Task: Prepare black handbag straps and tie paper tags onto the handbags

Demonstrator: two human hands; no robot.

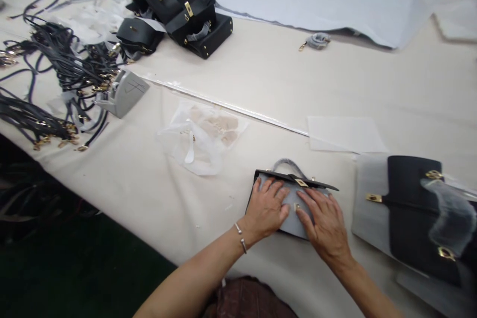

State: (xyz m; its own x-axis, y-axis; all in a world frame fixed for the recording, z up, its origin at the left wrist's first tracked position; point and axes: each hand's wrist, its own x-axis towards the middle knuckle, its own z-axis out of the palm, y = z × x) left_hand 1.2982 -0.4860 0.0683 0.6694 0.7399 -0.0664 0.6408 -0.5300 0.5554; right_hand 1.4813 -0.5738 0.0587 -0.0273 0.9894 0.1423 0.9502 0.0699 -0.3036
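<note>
A small black handbag (297,228) lies in front of me, its face covered by a pale grey sheet. My left hand (265,207) rests flat on the sheet's left part, fingers stretched toward the flap edge. On the right part lies my right hand (326,218), fingers spread and also pointing at the flap. Between my thumbs a small gold turn lock (297,206) shows. The flap's gold plate (301,182) sits just beyond my fingertips. Behind it rises the bag's handle (288,165), wrapped in clear film. Neither hand grips anything.
Another black bag (413,208) with grey sheeting lies at right. A plastic bag (203,139) of small parts and a tape dispenser (124,93) are to the left. Beyond are black straps (63,59), stacked black bags (179,5) and a coiled strap (316,41).
</note>
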